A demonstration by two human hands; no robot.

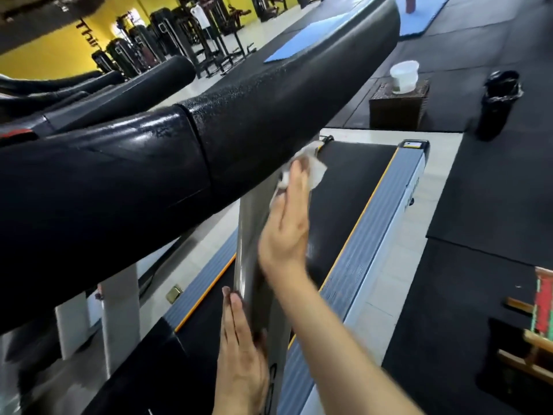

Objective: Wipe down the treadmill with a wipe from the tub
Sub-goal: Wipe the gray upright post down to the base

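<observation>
The treadmill fills the view: a black padded handrail (269, 94) runs across the top, a grey upright post (251, 235) drops from it, and the black belt (353, 181) lies beyond. My right hand (287, 226) presses a white wipe (311, 169) flat against the post just under the handrail, fingers straight. My left hand (242, 354) rests flat on the same post lower down, fingers extended. The white wipe tub (404, 76) stands on a dark wicker box past the belt's far end.
A wicker box (398, 112) sits on the black floor mat behind the treadmill. A black bin with a liner (499, 103) stands to its right. Blue mats (302, 40) lie farther back. A wooden rack (538, 330) is at the right edge. More machines stand on the left.
</observation>
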